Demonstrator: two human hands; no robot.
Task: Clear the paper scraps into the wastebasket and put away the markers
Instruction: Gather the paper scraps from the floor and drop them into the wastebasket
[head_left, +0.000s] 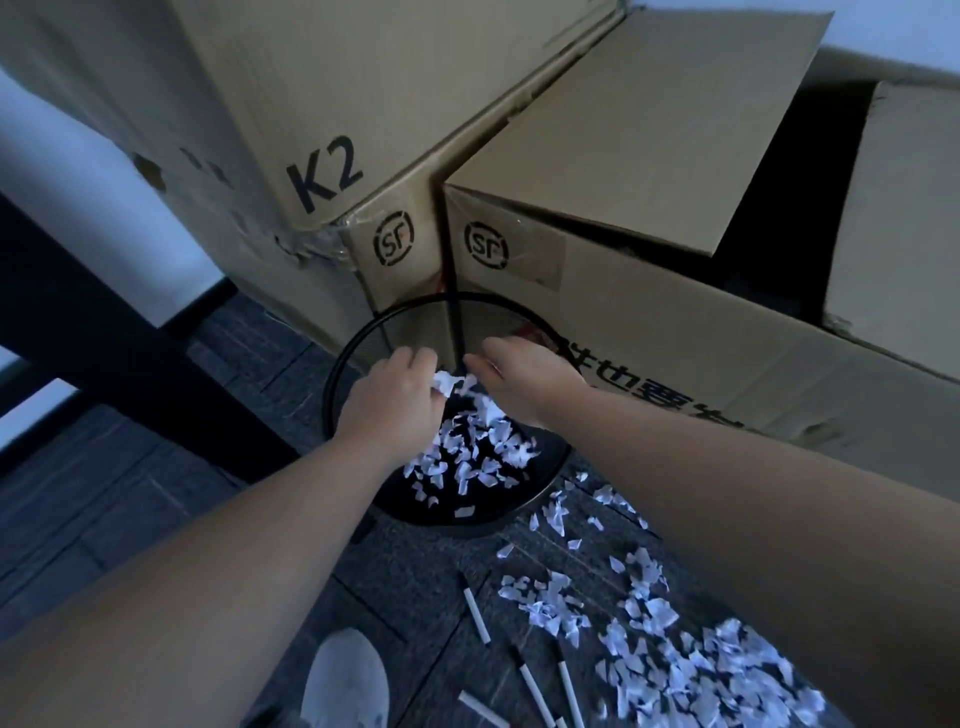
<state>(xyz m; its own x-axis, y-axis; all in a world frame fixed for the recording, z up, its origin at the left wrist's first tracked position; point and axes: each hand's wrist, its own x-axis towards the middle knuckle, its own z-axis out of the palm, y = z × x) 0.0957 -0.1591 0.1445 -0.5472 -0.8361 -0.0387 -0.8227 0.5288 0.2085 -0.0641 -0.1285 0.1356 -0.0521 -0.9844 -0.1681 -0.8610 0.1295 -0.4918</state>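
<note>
A black mesh wastebasket (343, 358) stands on the dark carpet against cardboard boxes, with many white paper scraps (467, 457) lying inside it. Both my hands are over its mouth. My left hand (397, 389) holds a clump of white scraps (447, 383) at its fingertips. My right hand (514, 371) is beside it with fingers spread, and scraps are dropping below it. More scraps (670, 649) cover the carpet at the lower right. Several white markers (475, 613) with dark caps lie on the carpet near them.
Large cardboard boxes (649, 291) stand right behind the wastebasket, one marked K2 (322, 176). A dark table leg (104, 353) slants across the left. My white shoe (345, 680) is at the bottom edge, close to the markers.
</note>
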